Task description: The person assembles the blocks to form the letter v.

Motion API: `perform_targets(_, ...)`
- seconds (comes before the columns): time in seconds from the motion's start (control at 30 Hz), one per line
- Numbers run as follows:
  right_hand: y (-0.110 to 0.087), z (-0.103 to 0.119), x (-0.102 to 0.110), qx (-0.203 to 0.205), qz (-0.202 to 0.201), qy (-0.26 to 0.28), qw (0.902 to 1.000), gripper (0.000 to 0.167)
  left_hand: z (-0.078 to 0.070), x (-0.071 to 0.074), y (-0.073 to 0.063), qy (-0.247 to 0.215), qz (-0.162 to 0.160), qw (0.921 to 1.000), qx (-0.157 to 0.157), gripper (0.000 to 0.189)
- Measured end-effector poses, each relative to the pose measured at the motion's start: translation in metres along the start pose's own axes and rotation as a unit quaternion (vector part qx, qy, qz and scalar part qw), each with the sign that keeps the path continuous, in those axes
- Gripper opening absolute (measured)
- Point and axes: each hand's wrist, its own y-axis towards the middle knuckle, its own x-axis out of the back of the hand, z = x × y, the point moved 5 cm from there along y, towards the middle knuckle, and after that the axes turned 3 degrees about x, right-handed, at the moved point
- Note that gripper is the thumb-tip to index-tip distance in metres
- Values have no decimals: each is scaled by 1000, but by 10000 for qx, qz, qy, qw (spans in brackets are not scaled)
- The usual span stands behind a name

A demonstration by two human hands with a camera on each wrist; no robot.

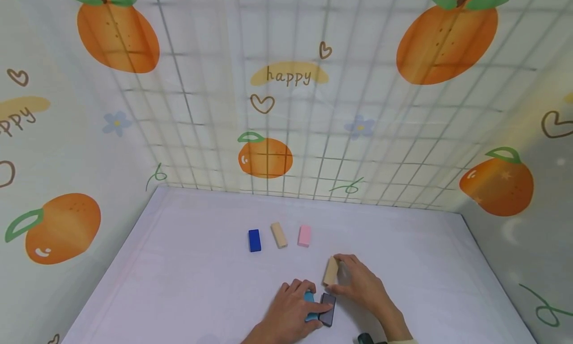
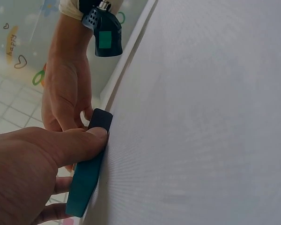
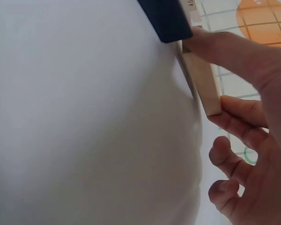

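Note:
My left hand (image 1: 288, 309) grips a light-blue block (image 1: 309, 297), which looks teal (image 2: 85, 185) in the left wrist view. One of its fingers reaches across onto a dark grey block (image 1: 328, 318) standing beside the blue one. Just beyond, my right hand (image 1: 363, 286) pinches a plain wooden block (image 1: 331, 272) lengthwise between thumb and fingers. In the right wrist view, that wooden block (image 3: 203, 84) has its near end covered by the thumb, and the dark block (image 3: 167, 21) sits close to it. Whether the two blocks touch is hard to tell.
Farther back on the white table (image 1: 188, 264) lie a blue block (image 1: 254, 240), another wooden block (image 1: 279, 235) and a pink block (image 1: 304, 236), spaced apart in a row. Printed curtains (image 1: 215, 135) enclose the back and sides. A dark wrist device (image 1: 365, 338) shows by the right forearm.

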Motion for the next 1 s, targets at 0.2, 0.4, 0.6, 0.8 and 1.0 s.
perform_targets(0.2, -3, -1, 0, 11, -3, -36, 10000, 84, -1, 0, -1, -4, 16, 10000, -23, 44)
perform_targets(0.4, -4, -2, -1, -29, 60, -92, 9999, 85, -1, 0, -1, 18, -5, 10000, -10, 44)
perform_targets(0.6, -5, -1, 0, -7, 123, -131, 9998, 85, 0, -1, 0, -3, 11, 10000, 23, 44)
perform_targets(0.8, -7, -1, 0, 123, 65, -135, 9998, 82, 0, -1, -1, -60, 78, 9999, 43, 44)
perform_targets(1.0, -9, -1, 0, 197, 14, -89, 9998, 81, -1, 0, 0, -29, 30, 10000, 24, 45)
